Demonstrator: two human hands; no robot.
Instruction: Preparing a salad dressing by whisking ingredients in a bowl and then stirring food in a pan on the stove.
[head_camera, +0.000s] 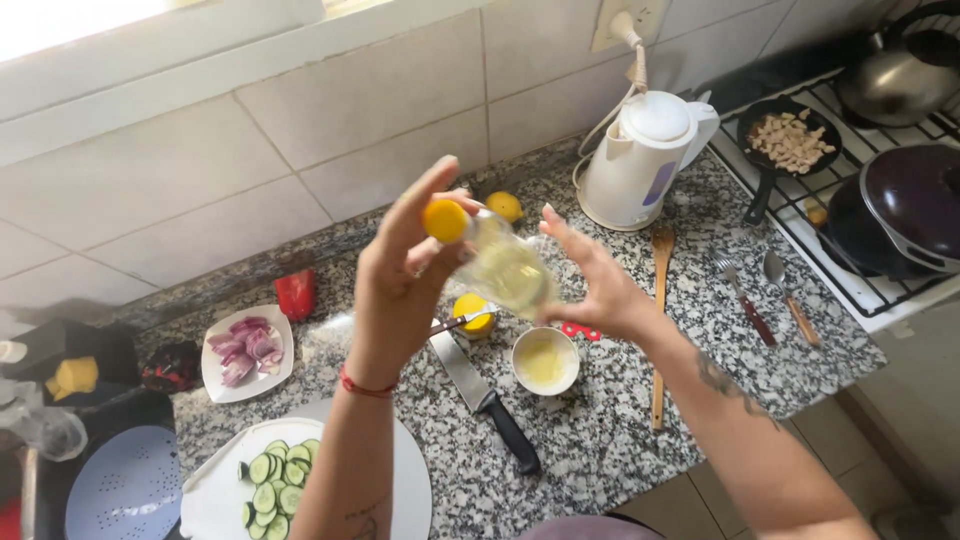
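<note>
My left hand (400, 270) at yellow cap (445, 221) of clear bottle (508, 268) — fingers closed round cap end. My right hand (590, 285) cradles bottle body, fingers spread, curled loosely against it. Bottle tilted, held in air above speckled desk (600, 430), over small white bowl (545, 361) of yellowish liquid. Black-handled knife (485, 395) just beside bowl. Cucumber slices (275, 485) on white board, lower left.

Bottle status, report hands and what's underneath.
Left hand and right hand both grip clear bottle, yellow cap on. Small bowl below. Knife beside bowl.
</note>
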